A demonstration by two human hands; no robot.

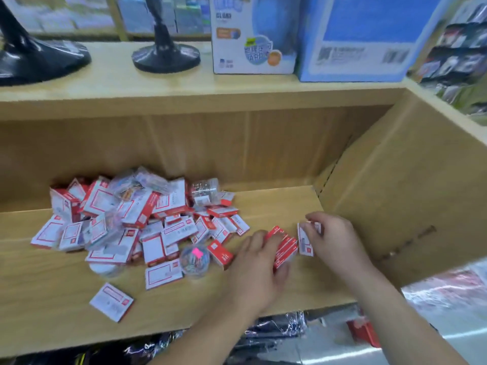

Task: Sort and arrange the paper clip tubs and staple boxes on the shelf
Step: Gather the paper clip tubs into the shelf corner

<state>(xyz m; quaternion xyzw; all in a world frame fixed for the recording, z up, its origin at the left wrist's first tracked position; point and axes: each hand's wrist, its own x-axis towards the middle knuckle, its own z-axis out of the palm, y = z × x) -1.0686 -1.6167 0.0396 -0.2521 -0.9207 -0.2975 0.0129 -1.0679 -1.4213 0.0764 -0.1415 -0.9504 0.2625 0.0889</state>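
Note:
A jumbled heap of several red-and-white staple boxes (137,219) lies on the wooden shelf (276,204), left of centre. Clear paper clip tubs sit among them: one with coloured clips and a pink sticker (195,260) at the heap's front, another (205,189) at its back. My left hand (257,267) holds a short row of red staple boxes (283,246) standing on edge. My right hand (334,238) pinches one white-faced staple box (305,241) upright, just right of that row.
The shelf's right side wall (395,193) stands close to my right hand. On the ledge above are two black stand bases (166,57) and blue-and-white cartons (253,43). One staple box (112,301) lies alone near the front edge. Wrapped goods fill the shelf below.

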